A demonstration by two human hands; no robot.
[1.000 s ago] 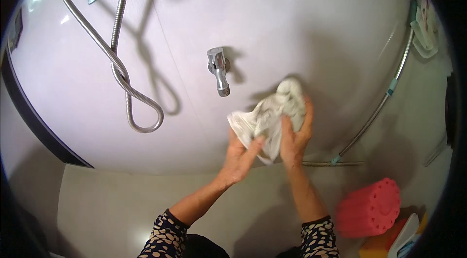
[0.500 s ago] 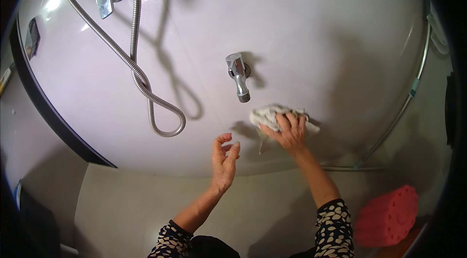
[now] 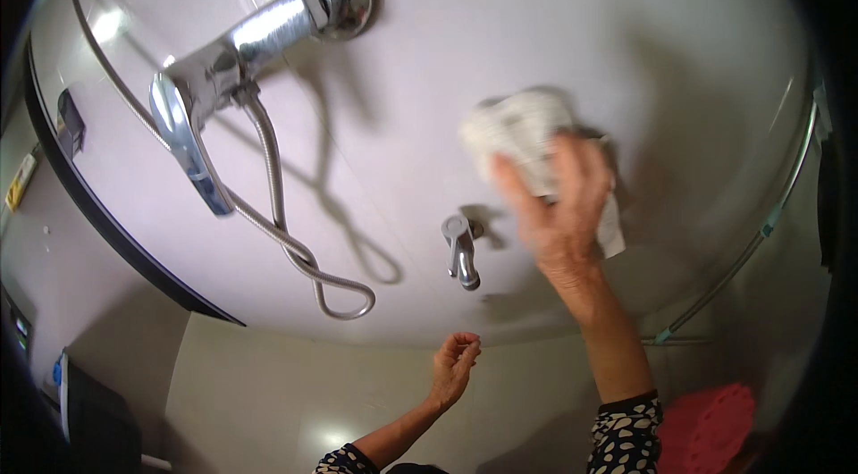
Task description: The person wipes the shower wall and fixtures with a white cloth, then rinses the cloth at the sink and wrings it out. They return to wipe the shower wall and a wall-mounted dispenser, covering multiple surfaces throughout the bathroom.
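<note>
My right hand (image 3: 572,215) presses a whitish cloth (image 3: 527,130) against the pale wall (image 3: 572,36), with its fingers bent over the cloth and slightly blurred. Below and left of that hand, a small chrome tap (image 3: 460,251) juts from the wall. My left hand (image 3: 456,369) hangs lower down, under the tap and apart from the wall fittings. Its fingers are curled in toward the thumb, and nothing shows in them.
At the upper left, a chrome shower mixer (image 3: 241,54) sticks out from the wall, its metal hose (image 3: 344,282) looping down. A thin metal pipe (image 3: 742,251) runs along the right side. A pink-red plastic item (image 3: 710,429) stands at the lower right.
My right hand has moved the cloth up the wall, from below the tap to above and right of it. My left hand's fingers have drawn closer together. The view has tilted upward.
</note>
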